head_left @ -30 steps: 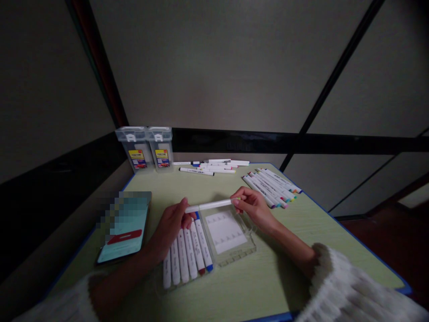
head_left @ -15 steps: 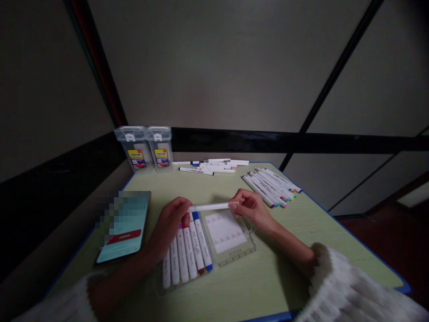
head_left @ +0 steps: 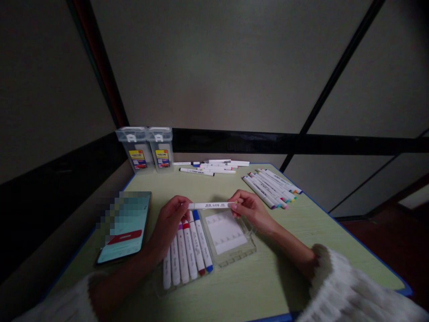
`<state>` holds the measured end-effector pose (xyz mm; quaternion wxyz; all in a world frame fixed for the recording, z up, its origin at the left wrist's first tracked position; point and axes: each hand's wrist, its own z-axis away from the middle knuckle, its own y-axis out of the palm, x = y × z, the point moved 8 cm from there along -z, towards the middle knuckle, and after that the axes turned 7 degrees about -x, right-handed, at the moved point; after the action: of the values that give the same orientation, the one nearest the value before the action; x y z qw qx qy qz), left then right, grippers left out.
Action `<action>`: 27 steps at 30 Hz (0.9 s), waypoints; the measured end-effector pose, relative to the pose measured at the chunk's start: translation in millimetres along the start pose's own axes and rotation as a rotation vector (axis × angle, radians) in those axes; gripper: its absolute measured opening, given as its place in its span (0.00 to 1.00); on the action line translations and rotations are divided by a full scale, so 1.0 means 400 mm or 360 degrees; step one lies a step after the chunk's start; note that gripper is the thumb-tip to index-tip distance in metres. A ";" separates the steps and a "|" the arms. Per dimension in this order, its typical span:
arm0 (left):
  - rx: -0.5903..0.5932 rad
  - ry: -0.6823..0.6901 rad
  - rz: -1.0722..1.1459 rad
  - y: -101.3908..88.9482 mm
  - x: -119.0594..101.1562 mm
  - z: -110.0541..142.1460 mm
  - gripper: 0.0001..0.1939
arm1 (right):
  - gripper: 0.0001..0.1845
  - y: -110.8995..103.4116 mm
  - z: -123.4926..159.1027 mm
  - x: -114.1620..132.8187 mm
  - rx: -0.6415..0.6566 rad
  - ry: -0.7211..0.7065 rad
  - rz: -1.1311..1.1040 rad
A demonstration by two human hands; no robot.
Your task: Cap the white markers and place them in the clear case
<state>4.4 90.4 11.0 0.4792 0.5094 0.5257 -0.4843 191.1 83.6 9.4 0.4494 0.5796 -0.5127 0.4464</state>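
A white marker (head_left: 211, 205) lies level between my two hands, its printed side facing me. My left hand (head_left: 172, 219) pinches its left end, and my right hand (head_left: 250, 208) pinches the right end, covering most of the cap there. Under the marker is an open clear plastic case (head_left: 234, 258). Its left half holds a row of several white markers (head_left: 190, 250), with blue, red and purple ends showing; my left hand hides the tops of some. A white paper insert (head_left: 226, 230) with small printed marks sits in the right half.
Two clear lidded boxes (head_left: 136, 152) with yellow labels stand at the back left. Several loose markers (head_left: 216, 167) lie along the back edge. Another group of markers (head_left: 271, 188) lies side by side at the right. A phone (head_left: 129, 232) with a lit, partly blurred screen lies left.
The marker has turned about its length, so its printed text now shows, and it lies more level. My left hand has shifted slightly; both hands keep their hold.
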 end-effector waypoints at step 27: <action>0.0391 0.0103 -0.0069 0.057 -0.023 0.033 0.04 | 0.14 -0.054 -0.020 -0.030 -0.0342 0.0083 -0.0028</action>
<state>27.4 77.0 18.8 0.3853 0.5681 0.4885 -0.5387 211.2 95.2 -2.3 0.5261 0.5207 -0.5407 0.3996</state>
